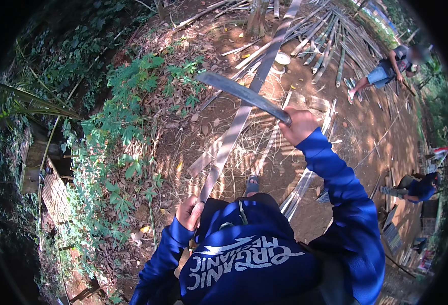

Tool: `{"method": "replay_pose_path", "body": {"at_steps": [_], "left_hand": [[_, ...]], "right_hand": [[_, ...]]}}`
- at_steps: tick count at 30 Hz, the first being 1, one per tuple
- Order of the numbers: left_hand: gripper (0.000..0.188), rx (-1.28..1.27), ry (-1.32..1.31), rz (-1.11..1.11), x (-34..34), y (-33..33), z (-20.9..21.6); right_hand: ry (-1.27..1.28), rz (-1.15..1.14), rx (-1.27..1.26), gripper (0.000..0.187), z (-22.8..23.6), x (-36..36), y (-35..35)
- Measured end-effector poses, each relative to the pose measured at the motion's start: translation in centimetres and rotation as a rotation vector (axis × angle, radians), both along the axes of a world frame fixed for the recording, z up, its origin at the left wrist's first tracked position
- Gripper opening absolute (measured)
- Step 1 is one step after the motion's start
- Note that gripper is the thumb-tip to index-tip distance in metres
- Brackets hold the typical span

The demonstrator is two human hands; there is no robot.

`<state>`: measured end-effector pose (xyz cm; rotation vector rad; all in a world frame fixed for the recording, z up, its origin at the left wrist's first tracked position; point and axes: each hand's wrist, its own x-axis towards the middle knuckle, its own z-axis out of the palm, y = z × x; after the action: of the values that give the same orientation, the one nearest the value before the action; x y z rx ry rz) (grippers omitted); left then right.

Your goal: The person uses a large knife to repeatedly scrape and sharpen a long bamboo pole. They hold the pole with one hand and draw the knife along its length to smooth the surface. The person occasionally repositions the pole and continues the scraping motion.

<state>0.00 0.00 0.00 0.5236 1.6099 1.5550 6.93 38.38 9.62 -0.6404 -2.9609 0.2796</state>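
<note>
A long curved machete (234, 91) is gripped in my right hand (300, 125), its dark blade pointing up and to the left. The blade passes over a long, flat bamboo strip (234, 131) that runs from my waist toward the far end of the ground. My left hand (188, 213) is closed round the near end of that strip, close to my left side. Whether the blade touches the strip cannot be made out. Thin pale shavings (183, 157) lie tangled on the soil around it.
Several bamboo poles (330, 46) lie piled at the far right, with a pale round object (283, 58) beside them. Split strips (300, 188) lie by my right side. Green plants (117, 137) grow on the left. Two people (386, 68) are at the right.
</note>
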Motion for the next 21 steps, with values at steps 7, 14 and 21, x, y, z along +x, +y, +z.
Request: {"method": "replay_pose_path", "body": {"at_steps": [7, 14, 21], "left_hand": [[0.035, 0.016, -0.089, -0.005, 0.2, -2.8, -1.4], [0.031, 0.017, -0.022, -0.021, 0.0, -3.6, -2.5], [0.023, -0.117, -0.041, 0.060, -0.4, -1.3, 0.1]], "right_hand": [[0.179, -0.121, -0.025, 0.020, 0.5, 0.9, 1.6], [-0.137, 0.178, 0.093, 0.023, 1.6, 1.0, -1.8], [0.006, 0.048, -0.089, 0.041, 0.6, 1.2, -3.1]]}}
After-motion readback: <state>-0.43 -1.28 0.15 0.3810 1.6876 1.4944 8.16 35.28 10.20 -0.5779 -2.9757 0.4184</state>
